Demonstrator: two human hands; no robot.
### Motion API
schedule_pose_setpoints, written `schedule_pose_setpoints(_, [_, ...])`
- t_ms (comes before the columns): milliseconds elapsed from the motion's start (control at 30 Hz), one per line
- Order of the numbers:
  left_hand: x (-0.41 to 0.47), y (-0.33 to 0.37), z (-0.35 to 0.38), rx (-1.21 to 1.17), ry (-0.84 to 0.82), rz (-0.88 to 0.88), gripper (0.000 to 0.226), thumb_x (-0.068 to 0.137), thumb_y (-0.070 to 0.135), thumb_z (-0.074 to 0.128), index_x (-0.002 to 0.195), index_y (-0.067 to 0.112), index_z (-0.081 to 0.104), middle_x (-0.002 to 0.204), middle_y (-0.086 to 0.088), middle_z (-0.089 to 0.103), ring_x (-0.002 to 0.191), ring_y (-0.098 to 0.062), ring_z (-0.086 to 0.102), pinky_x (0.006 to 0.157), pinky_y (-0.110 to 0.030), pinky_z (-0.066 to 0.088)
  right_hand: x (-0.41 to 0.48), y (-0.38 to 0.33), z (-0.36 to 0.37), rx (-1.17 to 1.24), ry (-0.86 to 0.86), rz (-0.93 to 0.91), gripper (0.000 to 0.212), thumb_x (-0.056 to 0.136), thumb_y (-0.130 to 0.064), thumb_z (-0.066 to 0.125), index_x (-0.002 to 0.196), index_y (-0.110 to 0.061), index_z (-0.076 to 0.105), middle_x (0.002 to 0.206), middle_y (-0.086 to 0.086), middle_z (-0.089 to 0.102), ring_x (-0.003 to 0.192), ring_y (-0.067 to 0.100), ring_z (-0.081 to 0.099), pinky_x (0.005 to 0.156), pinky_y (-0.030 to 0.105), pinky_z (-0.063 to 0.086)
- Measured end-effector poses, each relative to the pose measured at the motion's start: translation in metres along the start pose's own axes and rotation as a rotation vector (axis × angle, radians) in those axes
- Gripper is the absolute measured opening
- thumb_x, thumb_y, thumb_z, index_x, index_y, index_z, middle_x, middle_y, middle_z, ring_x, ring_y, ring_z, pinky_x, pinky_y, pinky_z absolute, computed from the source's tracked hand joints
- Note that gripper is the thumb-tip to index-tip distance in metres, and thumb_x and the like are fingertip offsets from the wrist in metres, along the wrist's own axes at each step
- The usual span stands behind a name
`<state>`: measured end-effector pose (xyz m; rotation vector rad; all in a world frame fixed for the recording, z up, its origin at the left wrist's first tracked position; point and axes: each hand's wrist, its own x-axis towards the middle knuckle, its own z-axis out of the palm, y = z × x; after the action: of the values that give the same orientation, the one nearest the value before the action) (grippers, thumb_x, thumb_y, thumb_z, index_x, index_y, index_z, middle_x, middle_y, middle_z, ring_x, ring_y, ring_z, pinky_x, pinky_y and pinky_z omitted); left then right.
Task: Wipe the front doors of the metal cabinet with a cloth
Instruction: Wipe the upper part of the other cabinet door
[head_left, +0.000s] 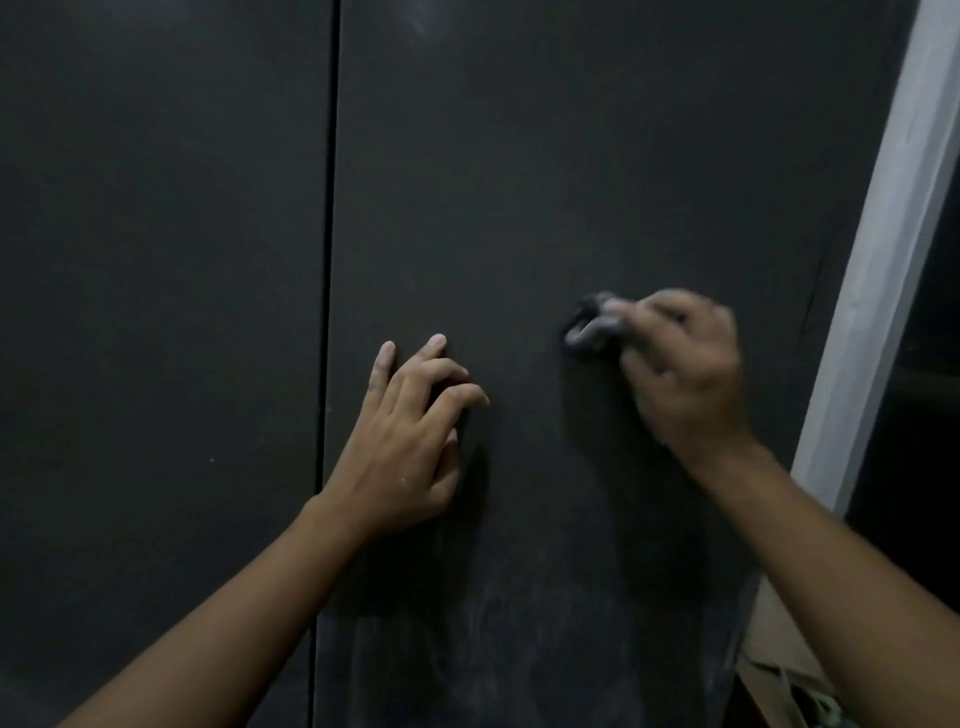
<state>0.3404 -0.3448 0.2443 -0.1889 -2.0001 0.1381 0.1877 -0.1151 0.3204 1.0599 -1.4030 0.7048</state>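
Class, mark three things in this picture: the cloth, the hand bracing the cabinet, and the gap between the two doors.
cloth (592, 325): head view, bunched grey part beyond the right hand's fingers.
left hand (410, 447): head view, back of the hand.
door gap (332, 171): head view, dark vertical seam.

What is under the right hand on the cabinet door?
A crumpled grey cloth sticks out past the fingertips of the right hand, pressed against the right door. The rest of the cloth is covered by the hand, and motion blur hides its detail.

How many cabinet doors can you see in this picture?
2: the left door beyond the vertical seam, and the right door under both hands. More may lie outside the view.
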Motion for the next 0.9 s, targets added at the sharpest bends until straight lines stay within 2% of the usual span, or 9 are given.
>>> schedule_pose_setpoints(100, [0.004, 0.007, 0.004, -0.028, -0.013, 0.04, 0.048, 0.077, 0.012, 0.05, 0.124, 0.021, 0.05, 0.132, -0.008, 0.045, 0.149, -0.028, 0.022, 0.121, -0.057, 0.005, 0.014, 0.023, -0.004, 0.035, 0.074, 0.151, 0.04, 0.084, -0.004, 0.063, 0.121, -0.017, 0.07, 0.112, 0.01, 0.061, 0.102, 0.032, 0.056, 0.094, 0.013, 0.033])
schedule_pose_setpoints(233, [0.012, 0.021, 0.016, -0.089, -0.04, 0.111, 0.047, 0.076, 0.015, 0.05, 0.122, 0.024, 0.051, 0.135, -0.008, 0.044, 0.149, -0.027, 0.024, 0.121, -0.058, 0.009, -0.015, 0.018, 0.007, 0.066, -0.055, -0.095, 0.04, 0.083, 0.002, 0.068, 0.118, -0.016, 0.073, 0.111, 0.007, 0.065, 0.102, 0.029, 0.059, 0.099, 0.029, 0.042])
schedule_pose_setpoints(333, [0.02, 0.031, 0.027, -0.09, -0.011, 0.11, 0.046, 0.077, 0.014, 0.051, 0.122, 0.023, 0.051, 0.135, -0.008, 0.045, 0.149, -0.025, 0.024, 0.122, -0.055, 0.008, -0.054, 0.018, 0.009, 0.085, -0.166, -0.274, 0.032, 0.087, -0.002, 0.07, 0.116, -0.014, 0.074, 0.108, 0.007, 0.067, 0.094, 0.03, 0.062, 0.088, 0.042, 0.049])
schedule_pose_setpoints(467, [0.027, 0.044, 0.041, -0.003, -0.02, 0.119, 0.047, 0.075, 0.016, 0.052, 0.123, 0.021, 0.053, 0.135, -0.01, 0.047, 0.148, -0.028, 0.025, 0.12, -0.06, 0.007, -0.092, 0.02, 0.002, 0.052, -0.297, -0.381, 0.023, 0.092, -0.011, 0.071, 0.115, -0.015, 0.075, 0.107, 0.008, 0.069, 0.087, 0.027, 0.062, 0.073, 0.042, 0.051])
schedule_pose_setpoints(567, [0.026, 0.053, 0.05, 0.039, -0.031, 0.133, 0.048, 0.076, 0.02, 0.051, 0.123, 0.019, 0.055, 0.135, -0.011, 0.047, 0.149, -0.032, 0.022, 0.119, -0.062, 0.006, -0.093, 0.028, -0.009, 0.054, -0.35, -0.45, 0.023, 0.094, -0.01, 0.068, 0.116, -0.011, 0.074, 0.107, 0.011, 0.07, 0.087, 0.028, 0.063, 0.074, 0.039, 0.052])
schedule_pose_setpoints(633, [0.027, 0.057, 0.055, 0.053, -0.025, 0.133, 0.048, 0.076, 0.023, 0.049, 0.124, 0.02, 0.054, 0.135, -0.011, 0.045, 0.15, -0.033, 0.02, 0.119, -0.063, 0.004, -0.08, 0.039, -0.017, 0.081, -0.274, -0.373, 0.028, 0.093, -0.004, 0.067, 0.12, -0.009, 0.071, 0.11, 0.013, 0.068, 0.091, 0.03, 0.064, 0.08, 0.041, 0.051])
schedule_pose_setpoints(767, [0.034, 0.067, 0.065, 0.045, -0.029, 0.138, 0.053, 0.071, 0.019, 0.05, 0.125, 0.02, 0.051, 0.135, -0.011, 0.043, 0.15, -0.034, 0.019, 0.118, -0.064, 0.002, -0.041, 0.07, -0.032, 0.054, 0.032, 0.096, 0.036, 0.088, 0.004, 0.063, 0.122, -0.008, 0.069, 0.113, 0.014, 0.063, 0.103, 0.032, 0.06, 0.09, 0.047, 0.05])
schedule_pose_setpoints(833, [0.038, 0.072, 0.069, 0.032, -0.03, 0.135, 0.052, 0.072, 0.02, 0.048, 0.124, 0.02, 0.051, 0.134, -0.011, 0.043, 0.149, -0.035, 0.019, 0.118, -0.064, 0.002, -0.039, 0.072, -0.031, 0.003, 0.032, 0.115, 0.038, 0.087, 0.004, 0.064, 0.122, -0.008, 0.069, 0.114, 0.013, 0.063, 0.104, 0.032, 0.06, 0.093, 0.041, 0.049])
schedule_pose_setpoints(900, [0.04, 0.077, 0.073, 0.029, -0.03, 0.133, 0.049, 0.074, 0.024, 0.047, 0.123, 0.02, 0.053, 0.133, -0.011, 0.044, 0.149, -0.036, 0.02, 0.118, -0.064, 0.0, -0.05, 0.069, -0.029, -0.022, -0.015, -0.004, 0.036, 0.086, 0.005, 0.067, 0.12, -0.008, 0.07, 0.113, 0.014, 0.064, 0.103, 0.032, 0.06, 0.094, 0.035, 0.046])
